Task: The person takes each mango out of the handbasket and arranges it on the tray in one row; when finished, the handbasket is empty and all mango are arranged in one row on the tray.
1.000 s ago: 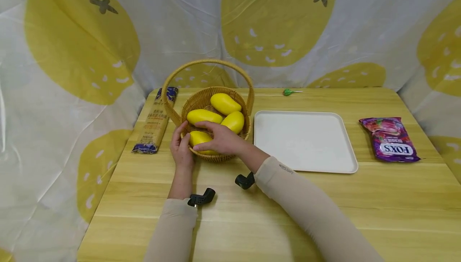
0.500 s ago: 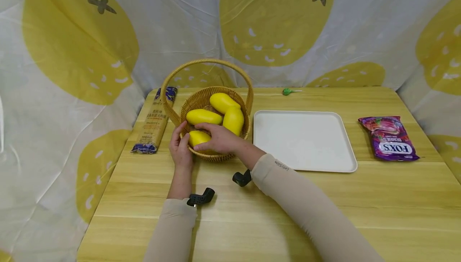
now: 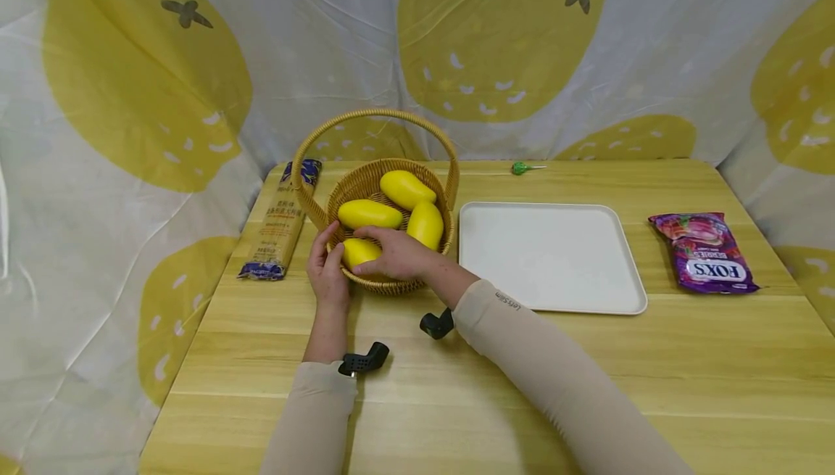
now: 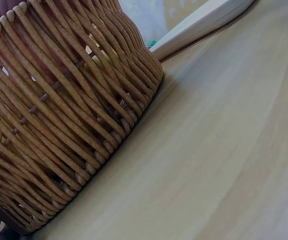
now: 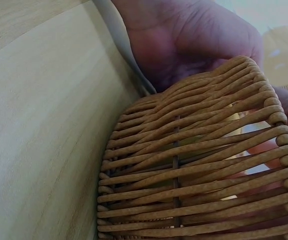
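Observation:
A round wicker basket [image 3: 391, 287] with a tall arched handle stands on the wooden table, seen close up in both wrist views. My left hand [image 3: 329, 279] holds its left front wall, fingers at the rim. My right hand [image 3: 401, 254] reaches over the front rim into the basket, thumb and fingers around a yellow mango [image 3: 360, 252]. The hand covers that mango's right end. Further in lie another mango [image 3: 370, 215] at the left, one [image 3: 407, 189] at the back and one [image 3: 425, 225] at the right beside my right hand.
A white tray [image 3: 551, 257] lies right of the basket, with a green lollipop [image 3: 520, 168] behind it. A purple Fox's Berries candy bag [image 3: 707, 253] is at the far right. Left of the basket lies a long spaghetti pack [image 3: 277, 225]. A lemon-print curtain [image 3: 365, 40] hangs behind.
The right-hand mango in the basket has turned more upright and shifted slightly right. My right hand has stayed at the front mango, with its forearm slightly further left. The left hand is unmoved.

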Demonstrator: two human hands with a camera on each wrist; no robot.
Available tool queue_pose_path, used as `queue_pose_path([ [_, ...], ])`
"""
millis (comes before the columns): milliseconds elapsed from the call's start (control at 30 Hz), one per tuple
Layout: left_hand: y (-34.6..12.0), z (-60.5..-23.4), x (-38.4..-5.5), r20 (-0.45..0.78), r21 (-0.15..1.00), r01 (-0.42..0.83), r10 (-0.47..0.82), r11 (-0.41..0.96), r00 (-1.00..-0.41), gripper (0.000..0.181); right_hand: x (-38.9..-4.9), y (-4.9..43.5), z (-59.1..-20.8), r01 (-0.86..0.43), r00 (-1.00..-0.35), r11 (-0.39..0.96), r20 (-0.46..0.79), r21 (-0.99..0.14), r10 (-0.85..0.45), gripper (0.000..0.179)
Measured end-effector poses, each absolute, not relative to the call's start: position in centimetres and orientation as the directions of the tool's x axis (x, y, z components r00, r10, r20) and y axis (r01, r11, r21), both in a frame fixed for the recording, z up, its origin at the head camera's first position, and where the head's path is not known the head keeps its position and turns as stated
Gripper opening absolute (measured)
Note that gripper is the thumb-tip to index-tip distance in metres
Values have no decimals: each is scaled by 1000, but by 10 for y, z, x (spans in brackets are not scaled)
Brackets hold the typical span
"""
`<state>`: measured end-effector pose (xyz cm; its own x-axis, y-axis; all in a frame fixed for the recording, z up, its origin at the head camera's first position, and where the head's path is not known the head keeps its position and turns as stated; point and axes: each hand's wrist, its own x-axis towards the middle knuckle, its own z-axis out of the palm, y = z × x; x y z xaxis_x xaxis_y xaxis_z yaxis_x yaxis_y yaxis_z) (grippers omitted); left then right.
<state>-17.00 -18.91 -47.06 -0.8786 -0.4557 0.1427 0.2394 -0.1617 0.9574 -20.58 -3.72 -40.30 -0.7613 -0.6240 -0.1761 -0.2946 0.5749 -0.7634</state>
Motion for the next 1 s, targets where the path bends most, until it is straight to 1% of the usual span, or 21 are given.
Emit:
queue_pose_path([
  [167, -190, -471, -169, 128, 960, 226, -457, -166, -880, 41, -205, -38, -403, -307, -759, 582, -175, -753, -627, 70],
  [433, -190, -471, -170, 138, 960, 232, -457, -157, -879, 41, -206, -40, -404, -351, -759, 627, -181, -695, -625, 60],
  [733, -190, -472, -171, 141, 958, 237, -459, -159, -877, 41, -206, -40, -404, -380, -755, 625, -161, -682, -636, 60],
  [833, -190, -473, -171, 149, 959, 241, -459, -149, -876, 40, -205, -39, -402, -355, -782, 615, -136, -704, -608, 63],
  [1000, -190, -473, -171, 159, 963, 239, -452, -126, -878, 40, -203, -31, -396, -265, -873, 582, -65, -769, -483, 71],
])
